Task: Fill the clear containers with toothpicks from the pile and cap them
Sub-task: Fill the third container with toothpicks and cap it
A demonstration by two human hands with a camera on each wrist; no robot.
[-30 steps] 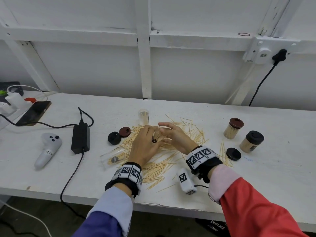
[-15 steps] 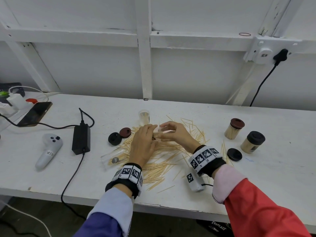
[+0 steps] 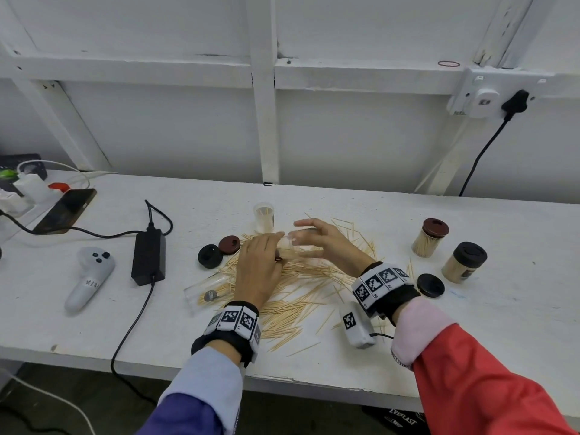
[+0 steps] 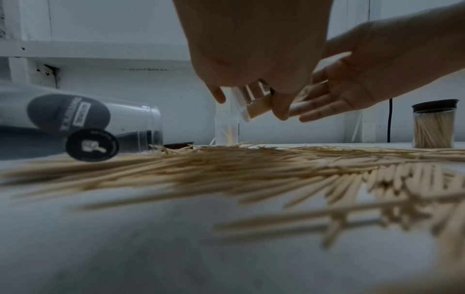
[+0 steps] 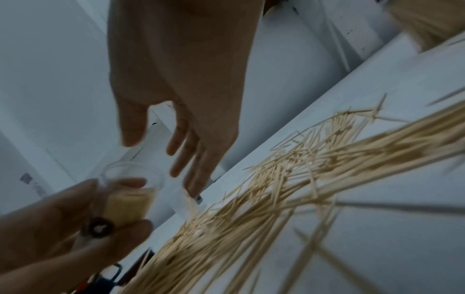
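Note:
My left hand (image 3: pixel 262 262) grips a small clear container (image 3: pixel 286 243) partly filled with toothpicks, held tilted just above the toothpick pile (image 3: pixel 307 277). In the right wrist view the container (image 5: pixel 128 197) shows its open mouth, with the left fingers curled around it. My right hand (image 3: pixel 309 238) hovers just right of the mouth with straight, spread fingers and holds nothing. In the left wrist view the container (image 4: pixel 254 102) sits between my left fingertips, and the right hand (image 4: pixel 337 95) is open beside it.
An upright clear container (image 3: pixel 263 216) stands behind the pile and another (image 3: pixel 207 291) lies at its left. A black lid (image 3: pixel 209 255) and a brown lid (image 3: pixel 229 244) sit nearby. Two capped full containers (image 3: pixel 430 237) (image 3: pixel 464 262) and a black lid (image 3: pixel 430 284) are right. A controller (image 3: pixel 89 277) and a power adapter (image 3: pixel 148 257) lie left.
The container has come up off the pile in my left hand. My right hand has let go of it and spread its fingers beside the mouth.

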